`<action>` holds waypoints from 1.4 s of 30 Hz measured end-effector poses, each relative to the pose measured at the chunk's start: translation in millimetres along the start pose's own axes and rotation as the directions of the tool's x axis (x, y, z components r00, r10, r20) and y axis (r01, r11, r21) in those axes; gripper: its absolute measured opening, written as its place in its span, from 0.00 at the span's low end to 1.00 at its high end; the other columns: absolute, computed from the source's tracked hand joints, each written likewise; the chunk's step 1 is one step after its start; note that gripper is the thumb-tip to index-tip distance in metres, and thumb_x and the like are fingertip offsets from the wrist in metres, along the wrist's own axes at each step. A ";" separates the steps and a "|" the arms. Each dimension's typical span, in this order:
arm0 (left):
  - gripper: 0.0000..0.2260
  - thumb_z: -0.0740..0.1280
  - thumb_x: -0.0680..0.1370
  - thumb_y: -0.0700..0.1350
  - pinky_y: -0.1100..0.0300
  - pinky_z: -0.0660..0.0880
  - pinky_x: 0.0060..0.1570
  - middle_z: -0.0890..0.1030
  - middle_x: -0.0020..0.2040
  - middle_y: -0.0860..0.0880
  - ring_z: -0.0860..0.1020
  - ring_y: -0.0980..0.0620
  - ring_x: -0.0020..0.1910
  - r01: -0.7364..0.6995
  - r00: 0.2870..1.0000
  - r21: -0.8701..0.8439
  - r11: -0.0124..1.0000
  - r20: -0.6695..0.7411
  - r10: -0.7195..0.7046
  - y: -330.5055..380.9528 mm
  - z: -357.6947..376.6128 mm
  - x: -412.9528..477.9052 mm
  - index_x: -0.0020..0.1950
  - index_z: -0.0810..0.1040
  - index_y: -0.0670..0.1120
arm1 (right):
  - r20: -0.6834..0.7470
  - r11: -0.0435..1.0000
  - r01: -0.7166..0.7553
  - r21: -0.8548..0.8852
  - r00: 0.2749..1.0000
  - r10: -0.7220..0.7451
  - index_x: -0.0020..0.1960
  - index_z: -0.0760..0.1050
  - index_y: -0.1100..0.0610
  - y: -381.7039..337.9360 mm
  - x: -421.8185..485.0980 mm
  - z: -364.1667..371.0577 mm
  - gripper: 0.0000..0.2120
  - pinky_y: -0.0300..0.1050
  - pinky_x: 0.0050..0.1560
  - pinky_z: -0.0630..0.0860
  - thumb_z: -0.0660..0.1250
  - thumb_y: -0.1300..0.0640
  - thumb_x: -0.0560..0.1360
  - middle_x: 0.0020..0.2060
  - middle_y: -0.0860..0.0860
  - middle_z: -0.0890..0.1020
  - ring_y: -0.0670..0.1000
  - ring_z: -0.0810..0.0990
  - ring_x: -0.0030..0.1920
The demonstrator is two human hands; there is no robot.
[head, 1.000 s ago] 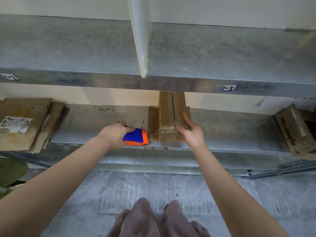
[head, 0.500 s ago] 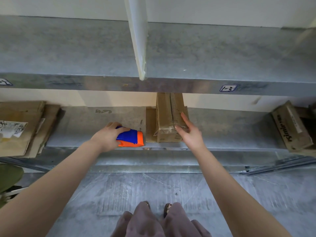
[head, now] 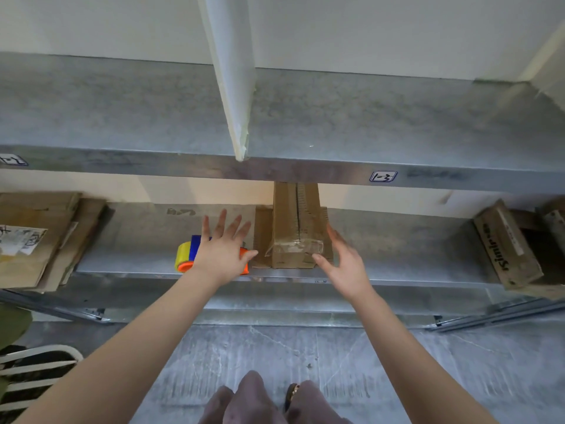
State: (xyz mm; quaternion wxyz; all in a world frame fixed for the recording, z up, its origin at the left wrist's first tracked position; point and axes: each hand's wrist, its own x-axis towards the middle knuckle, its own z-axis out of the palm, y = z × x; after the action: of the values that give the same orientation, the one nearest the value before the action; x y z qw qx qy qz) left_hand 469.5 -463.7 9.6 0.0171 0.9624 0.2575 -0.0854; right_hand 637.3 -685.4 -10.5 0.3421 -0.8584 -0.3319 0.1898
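Grey metal shelving (head: 336, 123), pale wall (head: 91, 22)
White divider panel (head: 232, 71) stood at twelve o'clock, marbled grey floor (head: 336, 356) at six.

Light is soft and even, with no hard-edged shadows. The top of the upper shelf (head: 367, 117) reads uniformly bright grey, and its front lip carries a dull sheen. The lower shelf (head: 397, 240) sits in the upper one's shade and is dimmer, with a warm cast on the back wall (head: 214, 191) behind it. A dark shadow strip lies just right of the cardboard stack (head: 30, 215) at left. Clear tape on the near end of the box (head: 287, 215) shows pale glare. Wide-angle bowing: shelf edges curve and the divider (head: 232, 71) leans. The knees (head: 253, 402), nearest the camera, are soft. The floor (head: 305, 347) looks streaky.
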 end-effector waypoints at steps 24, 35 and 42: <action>0.31 0.65 0.79 0.51 0.54 0.68 0.68 0.71 0.71 0.49 0.69 0.50 0.70 0.132 0.980 -0.831 0.541 0.029 -0.194 74.5 22.6 -15.8 0.78 0.56 0.52 | 0.126 0.992 -0.048 0.114 0.992 0.033 0.79 0.49 0.42 -12.5 0.4 2.5 0.42 0.25 0.53 0.69 0.69 0.60 0.74 0.64 0.50 0.78 0.50 0.80 0.57; 0.25 0.66 0.75 0.62 0.59 0.75 0.54 0.81 0.56 0.49 0.79 0.50 0.57 0.154 0.984 -0.732 0.664 0.050 -0.173 61.4 -2.9 5.5 0.64 0.74 0.46 | 0.047 0.960 -0.068 0.273 0.997 0.057 0.72 0.66 0.41 -10.3 10.8 -11.3 0.31 0.41 0.62 0.75 0.74 0.50 0.73 0.58 0.45 0.80 0.46 0.81 0.54; 0.17 0.69 0.75 0.56 0.57 0.73 0.35 0.79 0.38 0.48 0.80 0.45 0.40 0.176 0.944 -0.643 0.746 -0.104 -0.313 82.1 3.2 16.1 0.50 0.72 0.44 | -0.170 0.998 -0.038 0.045 0.984 0.045 0.70 0.68 0.47 -20.0 14.0 12.8 0.27 0.45 0.45 0.81 0.72 0.51 0.73 0.41 0.50 0.83 0.51 0.82 0.39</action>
State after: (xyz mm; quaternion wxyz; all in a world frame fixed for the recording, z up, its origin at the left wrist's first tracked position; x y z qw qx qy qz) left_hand 523.6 -527.2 2.7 0.2971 0.8628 0.3959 0.1032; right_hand 631.4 -658.8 -6.5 0.3830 -0.8710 -0.2794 0.1291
